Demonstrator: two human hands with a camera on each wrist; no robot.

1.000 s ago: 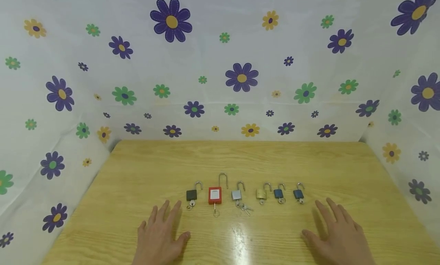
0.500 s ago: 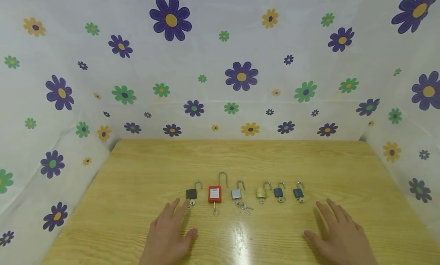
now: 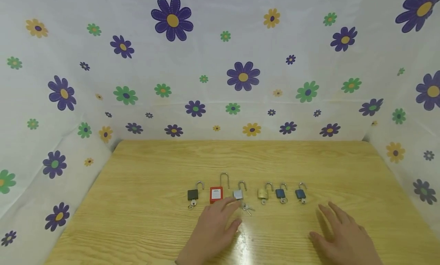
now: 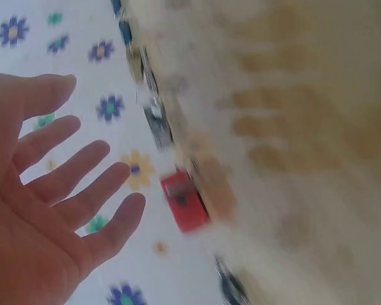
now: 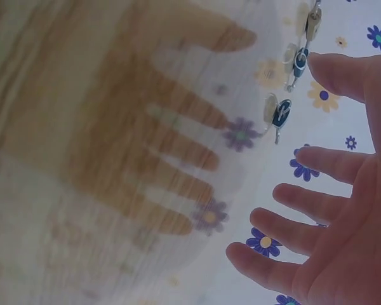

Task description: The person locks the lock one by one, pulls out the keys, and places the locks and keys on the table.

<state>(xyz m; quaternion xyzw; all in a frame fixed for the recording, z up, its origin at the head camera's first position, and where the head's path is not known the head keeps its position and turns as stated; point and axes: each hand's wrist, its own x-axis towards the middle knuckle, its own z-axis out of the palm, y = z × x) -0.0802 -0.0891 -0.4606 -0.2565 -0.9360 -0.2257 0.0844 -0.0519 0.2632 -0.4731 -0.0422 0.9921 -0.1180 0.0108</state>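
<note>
Several opened padlocks lie in a row on the table: a black padlock, a red padlock, a silver padlock with loose keys, a brass padlock, a blue padlock and another blue padlock. My left hand hovers in front of the red and silver padlocks, its fingertips covering the red one's lower end. In the left wrist view its fingers are spread and hold nothing. My right hand is at the right, apart from the padlocks, fingers spread in the right wrist view.
The wooden table is glossy and reflects both hands in the wrist views. A white cloth printed with flowers rises behind it and along both sides.
My left hand has moved right, from in front of the black padlock to in front of the red and silver ones. The right hand has shifted slightly right in the view.
</note>
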